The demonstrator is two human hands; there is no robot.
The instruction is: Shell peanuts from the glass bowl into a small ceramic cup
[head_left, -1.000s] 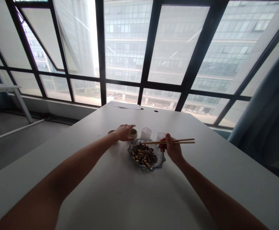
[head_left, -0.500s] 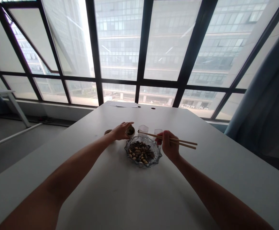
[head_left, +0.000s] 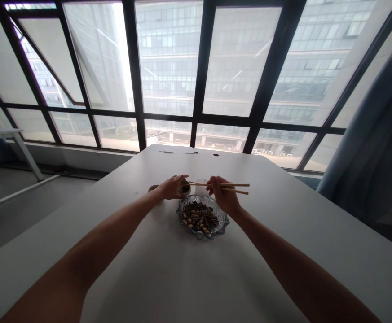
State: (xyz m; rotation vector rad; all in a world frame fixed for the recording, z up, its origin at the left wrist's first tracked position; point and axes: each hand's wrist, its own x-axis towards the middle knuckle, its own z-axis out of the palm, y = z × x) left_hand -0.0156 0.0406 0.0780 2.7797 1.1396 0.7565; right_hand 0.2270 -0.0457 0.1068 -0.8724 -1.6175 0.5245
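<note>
My left hand (head_left: pixel 170 187) is wrapped round a small round jar (head_left: pixel 184 189), tilted so that its mouth faces me; dark stuff shows inside. In my right hand (head_left: pixel 224 196) is a pair of wooden chopsticks (head_left: pixel 239 185). Their tips reach left to the mouth of the jar; whether they pinch anything is too small to tell. Just below both hands stands a scalloped glass bowl (head_left: pixel 223 224) with nuts and dark seeds (head_left: pixel 199 217) in it. Behind the chopsticks is a clear cup (head_left: pixel 201 182), partly covered.
A brown round object (head_left: pixel 153 187), mostly hidden, lies behind my left wrist. Papers (head_left: pixel 173 149) rest at the far end of the white table (head_left: pixel 169 278). Large windows stand beyond it, a blue curtain (head_left: pixel 364 134) hangs at the right, and another table (head_left: pixel 0 131) is at the left.
My right hand has moved left and slightly up with the chopsticks, bringing their tips to the jar's mouth. My left hand still holds the jar in nearly the same place.
</note>
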